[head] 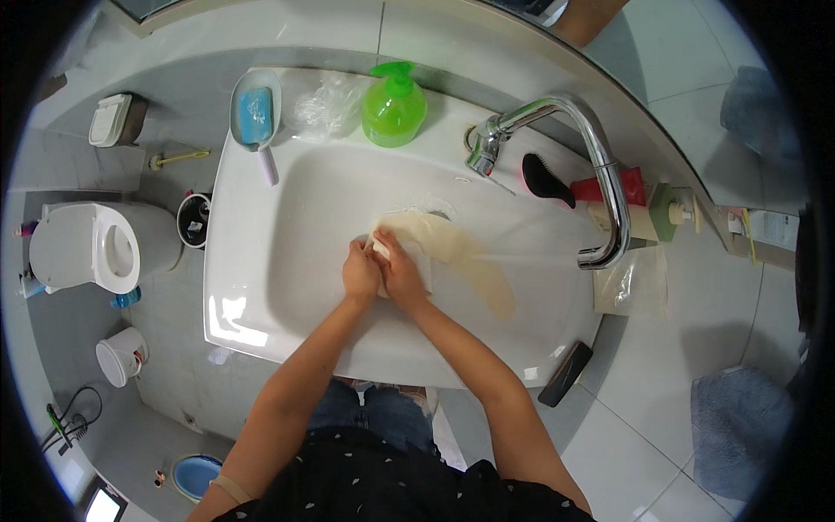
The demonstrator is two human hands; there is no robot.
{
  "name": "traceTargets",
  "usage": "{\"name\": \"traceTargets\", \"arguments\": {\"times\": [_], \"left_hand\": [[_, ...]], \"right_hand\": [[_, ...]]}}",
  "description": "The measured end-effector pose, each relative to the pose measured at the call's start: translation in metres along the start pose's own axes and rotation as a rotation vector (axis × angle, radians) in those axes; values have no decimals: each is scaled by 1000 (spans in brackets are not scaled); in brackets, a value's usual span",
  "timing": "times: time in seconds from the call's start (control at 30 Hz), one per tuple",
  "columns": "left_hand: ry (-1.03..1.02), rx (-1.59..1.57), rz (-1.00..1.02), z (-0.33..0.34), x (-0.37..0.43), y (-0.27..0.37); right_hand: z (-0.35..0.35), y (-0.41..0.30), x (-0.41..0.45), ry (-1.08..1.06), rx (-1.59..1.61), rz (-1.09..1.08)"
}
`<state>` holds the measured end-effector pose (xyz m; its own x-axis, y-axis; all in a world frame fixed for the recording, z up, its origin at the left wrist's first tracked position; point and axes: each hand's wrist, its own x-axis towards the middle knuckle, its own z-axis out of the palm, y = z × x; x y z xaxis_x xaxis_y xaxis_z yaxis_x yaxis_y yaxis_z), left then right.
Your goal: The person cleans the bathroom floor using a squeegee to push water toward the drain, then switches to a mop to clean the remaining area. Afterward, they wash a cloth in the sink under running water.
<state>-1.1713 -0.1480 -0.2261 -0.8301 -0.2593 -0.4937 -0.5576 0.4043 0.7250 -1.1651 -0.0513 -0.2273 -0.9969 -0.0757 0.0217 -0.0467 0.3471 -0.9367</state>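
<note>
Both hands are low in the white ceramic washbasin (313,196), pressed together around a bunched part of a wet cream cloth (450,241). My left hand (363,271) grips the bunch from the left side. My right hand (398,267) closes on it from the right, fingers bent over the fabric. From the hands, a long strip of the cloth curves away to the right across the basin floor, and a paler fold shows under my right hand. The chrome tap (607,196) arches over the basin's right side, with a faint stream seeming to fall toward the cloth.
Along the back rim stand a soap dish (267,150) with a blue bar, a crumpled clear plastic bag (329,107) and a green pump bottle (394,111). A black hairbrush (546,179) and a red tube (610,186) lie by the tap. A dark oblong object (566,373) rests at the front-right corner.
</note>
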Motion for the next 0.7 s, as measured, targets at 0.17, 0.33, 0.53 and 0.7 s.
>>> {"name": "traceTargets", "arguments": {"times": [0.17, 0.33, 0.53, 0.7], "left_hand": [[-93, 102, 35, -5, 5, -3], [-201, 194, 86, -26, -5, -12], [-293, 164, 35, -33, -3, -16], [-378, 320, 316, -54, -6, -28]], "right_hand": [[-9, 7, 13, -60, -488, -70], [-20, 27, 22, 248, -765, 180], [14, 10, 8, 116, -412, -71], [3, 7, 18, 21, -721, -100]]}}
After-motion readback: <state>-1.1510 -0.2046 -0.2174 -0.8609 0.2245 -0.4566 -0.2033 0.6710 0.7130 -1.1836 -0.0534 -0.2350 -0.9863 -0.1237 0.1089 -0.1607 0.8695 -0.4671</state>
